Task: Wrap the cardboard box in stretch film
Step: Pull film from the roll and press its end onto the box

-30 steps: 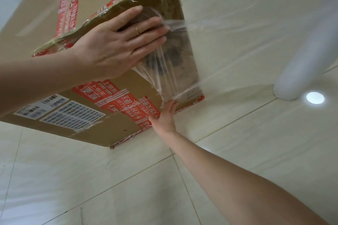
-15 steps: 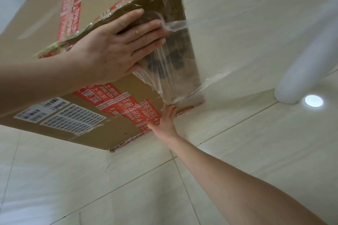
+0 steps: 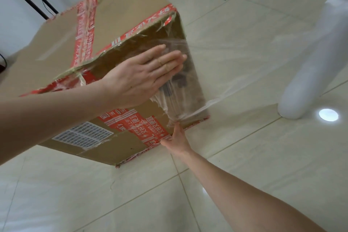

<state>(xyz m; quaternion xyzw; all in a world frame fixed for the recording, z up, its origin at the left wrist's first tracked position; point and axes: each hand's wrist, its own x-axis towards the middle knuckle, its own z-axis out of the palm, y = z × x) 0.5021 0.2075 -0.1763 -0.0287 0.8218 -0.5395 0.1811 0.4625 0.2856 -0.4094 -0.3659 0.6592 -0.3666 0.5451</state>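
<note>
Head view: left hand [image 3: 143, 73] lies flat, fingers straight, pressing the stretch film [image 3: 177, 90] onto the side of the cardboard box [image 3: 105, 30]; below it the right hand [image 3: 176, 139] sets straight fingers against the film's bunched lower edge at the box corner; film runs off right of both hands to the roll [image 3: 308, 73]; I'd smooth outward, pin that tail firmly, then pull taut before rounding the corner.

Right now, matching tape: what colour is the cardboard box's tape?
Red tape with white lettering, head view.
</note>
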